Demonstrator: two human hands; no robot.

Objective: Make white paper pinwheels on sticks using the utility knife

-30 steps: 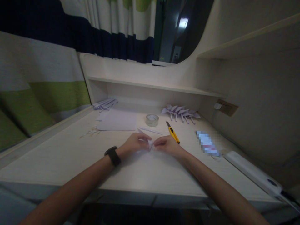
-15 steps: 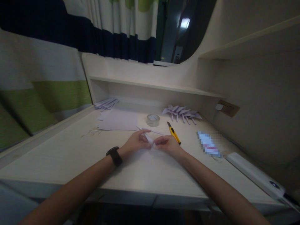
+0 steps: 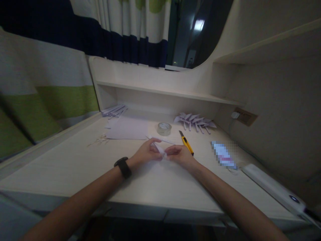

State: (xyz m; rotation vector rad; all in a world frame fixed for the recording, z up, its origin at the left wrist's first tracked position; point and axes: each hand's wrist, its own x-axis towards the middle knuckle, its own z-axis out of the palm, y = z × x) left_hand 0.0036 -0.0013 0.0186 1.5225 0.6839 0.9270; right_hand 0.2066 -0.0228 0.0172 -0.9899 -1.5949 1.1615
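Observation:
Between my two hands is a folded piece of white paper (image 3: 160,149), held low over the desk. My left hand (image 3: 148,150), with a dark watch on its wrist, pinches the paper from the left. From the other side, the fingertips of my right hand (image 3: 179,154) are closed on its right end. My fingers hide part of the folds. A thin white paper stick (image 3: 167,141) lies just behind the hands. To the right of it rests a yellow utility knife (image 3: 187,144), and a roll of clear tape (image 3: 164,129) stands farther back.
Several paper pinwheels (image 3: 195,121) lie at the back right. White paper sheets (image 3: 127,129) and a bundle of paper strips (image 3: 114,111) are at the back left, near small scraps (image 3: 99,140). A blurred-out phone-like object (image 3: 224,155) and a long white lamp-like bar (image 3: 272,187) are on the right.
Both hands keep their hold on the paper, with barely any finger movement. The whole view has shifted very slightly.

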